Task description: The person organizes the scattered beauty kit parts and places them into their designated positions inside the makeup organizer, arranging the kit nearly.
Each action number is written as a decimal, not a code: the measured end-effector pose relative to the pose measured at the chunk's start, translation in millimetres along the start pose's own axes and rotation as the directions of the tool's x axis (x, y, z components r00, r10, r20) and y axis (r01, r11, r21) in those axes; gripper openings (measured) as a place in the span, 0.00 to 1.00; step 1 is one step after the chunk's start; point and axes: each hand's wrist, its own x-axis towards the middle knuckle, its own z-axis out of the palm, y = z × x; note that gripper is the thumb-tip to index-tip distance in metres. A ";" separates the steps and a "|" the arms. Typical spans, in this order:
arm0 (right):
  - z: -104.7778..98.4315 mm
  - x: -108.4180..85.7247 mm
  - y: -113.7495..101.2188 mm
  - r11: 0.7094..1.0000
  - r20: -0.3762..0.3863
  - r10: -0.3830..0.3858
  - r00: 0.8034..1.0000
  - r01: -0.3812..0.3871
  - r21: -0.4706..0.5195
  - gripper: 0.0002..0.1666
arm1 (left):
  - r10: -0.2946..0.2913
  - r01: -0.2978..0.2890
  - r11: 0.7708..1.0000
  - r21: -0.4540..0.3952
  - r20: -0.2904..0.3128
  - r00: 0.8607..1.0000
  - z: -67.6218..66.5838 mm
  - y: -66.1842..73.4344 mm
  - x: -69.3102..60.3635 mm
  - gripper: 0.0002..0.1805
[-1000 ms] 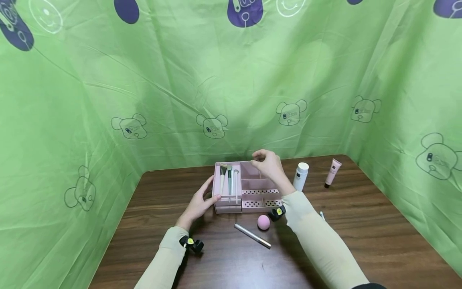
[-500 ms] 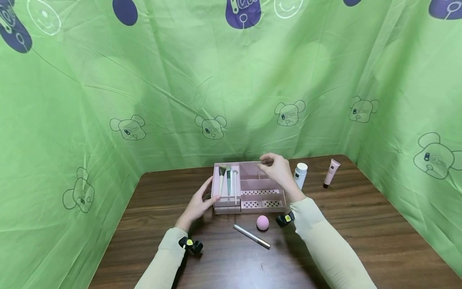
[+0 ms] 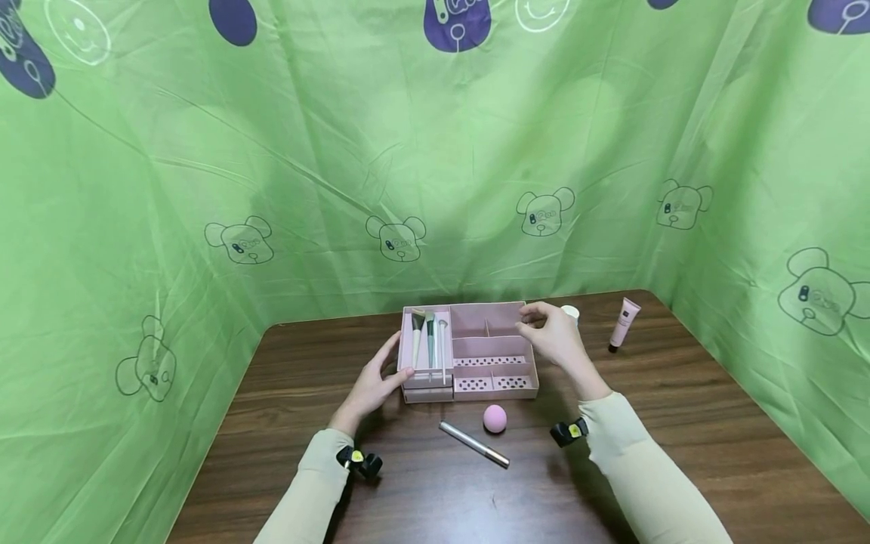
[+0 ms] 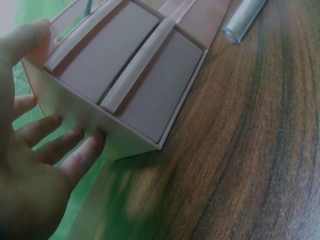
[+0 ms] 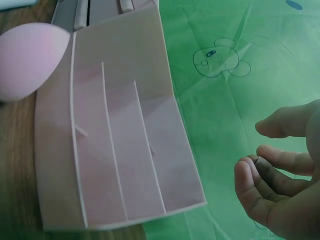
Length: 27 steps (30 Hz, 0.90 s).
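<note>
A pink makeup organizer stands on the table in the head view. Several makeup brushes lie in its top left tray. At its left side, my left hand holds it, thumb over the tray's front rim and fingertips against the outer wall; the left wrist view shows the drawers shut beside that hand. Over the organizer's right rear corner is my right hand, fingers loosely curled, nothing between them. From the right wrist view, this hand is apart from the organizer's divided compartments.
In front of the organizer are a pink makeup sponge and a slim silver tube. A white-capped bottle is mostly hidden behind my right hand. Farther right stands a pink squeeze tube. Green cloth surrounds the wooden table.
My right hand has moved rightward from above the organizer's rear compartments to its right rear corner, now covering most of the white bottle. The left hand has stayed in place.
</note>
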 end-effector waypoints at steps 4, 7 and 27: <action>-7.1 -6.0 8.8 0.999 -0.021 0.005 1.000 -0.006 -0.043 0.14 | -0.011 0.011 1.000 -0.002 0.001 1.000 -0.3 1.3 -0.6 0.45; -11.3 -9.6 14.8 0.998 -0.029 0.010 1.000 -0.012 -0.065 0.14 | -0.014 0.014 1.000 -0.006 -0.001 1.000 -0.4 1.9 -0.9 0.44; -34.3 -36.5 54.6 0.992 -0.079 0.056 0.995 -0.064 -0.107 0.16 | -0.009 0.009 1.000 0.023 -0.038 0.999 1.8 -29.7 7.5 0.45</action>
